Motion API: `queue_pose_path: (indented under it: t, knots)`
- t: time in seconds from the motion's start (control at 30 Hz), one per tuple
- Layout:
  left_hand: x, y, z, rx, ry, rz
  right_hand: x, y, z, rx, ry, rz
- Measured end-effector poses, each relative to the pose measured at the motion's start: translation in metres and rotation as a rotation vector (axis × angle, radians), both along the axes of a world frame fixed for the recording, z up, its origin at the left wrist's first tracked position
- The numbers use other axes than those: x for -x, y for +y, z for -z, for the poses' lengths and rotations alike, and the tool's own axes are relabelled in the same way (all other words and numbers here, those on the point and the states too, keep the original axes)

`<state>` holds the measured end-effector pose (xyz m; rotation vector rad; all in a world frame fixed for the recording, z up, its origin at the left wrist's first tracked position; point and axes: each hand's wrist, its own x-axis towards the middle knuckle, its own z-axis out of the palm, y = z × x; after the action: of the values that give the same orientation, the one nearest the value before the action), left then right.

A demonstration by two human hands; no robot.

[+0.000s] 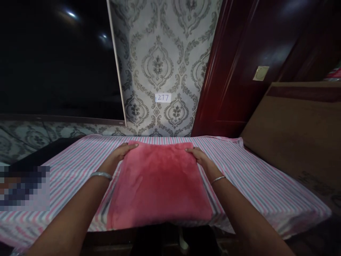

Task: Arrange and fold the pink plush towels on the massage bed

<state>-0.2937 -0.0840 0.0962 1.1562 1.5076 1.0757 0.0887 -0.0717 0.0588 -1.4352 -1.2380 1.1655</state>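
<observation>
A folded pink plush cloth (158, 185) lies flat on a table covered with a pink, white and grey striped sheet (255, 177). My left hand (121, 152) rests on the cloth's far left corner, fingers stretched out along its far edge. My right hand (198, 156) lies on the far right corner, fingers flat and pointing inward. Both wrists wear a thin metal bangle. Neither hand holds anything.
A patterned grey wallpaper wall with a small label "277" (163, 97) stands behind the table. A dark screen (58, 60) is at the left, a dark red wooden door (239, 64) at the right, and a brown board (298, 135) leans beside the table.
</observation>
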Motion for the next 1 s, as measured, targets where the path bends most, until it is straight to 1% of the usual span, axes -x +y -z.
queue_pose_path:
  t: [0.07, 0.13, 0.2, 0.27, 0.3, 0.33, 0.37, 0.4, 0.43, 0.47, 0.5, 0.57, 0.63, 0.7, 0.73, 0.77, 0.83, 0.9, 0.93, 0.97, 1.0]
  knots:
    - [0.005, -0.006, -0.032, -0.123, -0.081, 0.065, -0.007, 0.000, -0.023, -0.092, 0.039, -0.006]
    - [0.010, -0.012, -0.070, -0.295, -0.097, 0.080, -0.013, 0.004, -0.052, -0.212, 0.120, -0.009]
    - [0.012, -0.017, -0.107, -0.493, 0.004, 0.015, -0.017, 0.010, -0.084, -0.399, 0.173, -0.008]
    - [0.011, -0.019, -0.138, -0.679, 0.155, -0.053, -0.018, 0.014, -0.114, -0.615, 0.174, 0.001]
    - [0.010, -0.020, -0.149, -0.754, 0.229, -0.071, -0.018, 0.014, -0.126, -0.717, 0.150, 0.008]
    - [0.009, -0.021, -0.157, -0.815, 0.296, -0.074, -0.018, 0.013, -0.135, -0.810, 0.113, 0.020]
    - [0.009, -0.022, -0.160, -0.864, 0.359, -0.064, -0.017, 0.009, -0.139, -0.887, 0.065, 0.035]
    - [0.009, -0.023, -0.159, -0.902, 0.424, -0.045, -0.018, 0.004, -0.139, -0.942, 0.004, 0.053]
    - [0.009, -0.024, -0.153, -0.929, 0.492, -0.021, -0.018, -0.002, -0.133, -0.975, -0.065, 0.070]
    - [0.011, -0.027, -0.142, -0.947, 0.559, 0.005, -0.020, -0.010, -0.121, -0.986, -0.135, 0.083]
    - [0.013, -0.031, -0.126, -0.952, 0.626, 0.030, -0.022, -0.019, -0.105, -0.976, -0.198, 0.087]
    - [0.018, -0.044, -0.084, -0.926, 0.758, 0.083, -0.027, -0.040, -0.060, -0.912, -0.298, 0.061]
    - [0.023, -0.064, -0.034, -0.895, 0.862, 0.162, -0.034, -0.064, -0.007, -0.812, -0.380, 0.014]
    - [0.026, -0.090, 0.014, -0.889, 0.916, 0.249, -0.039, -0.090, 0.042, -0.723, -0.450, -0.018]
    - [0.027, -0.103, 0.035, -0.888, 0.933, 0.278, -0.040, -0.103, 0.062, -0.697, -0.472, -0.022]
    - [0.028, -0.115, 0.054, -0.887, 0.954, 0.292, -0.042, -0.114, 0.078, -0.683, -0.484, -0.024]
    - [0.029, -0.136, 0.083, -0.861, 1.016, 0.303, -0.043, -0.134, 0.101, -0.671, -0.492, -0.035]
    - [0.030, -0.151, 0.101, -0.816, 1.065, 0.325, -0.046, -0.148, 0.111, -0.650, -0.500, -0.080]
    - [0.031, -0.157, 0.105, -0.793, 1.073, 0.343, -0.048, -0.154, 0.113, -0.630, -0.501, -0.114]
    - [0.031, -0.162, 0.107, -0.774, 1.069, 0.355, -0.051, -0.159, 0.112, -0.607, -0.501, -0.146]
    - [0.031, -0.165, 0.105, -0.766, 1.056, 0.355, -0.053, -0.163, 0.109, -0.588, -0.497, -0.159]
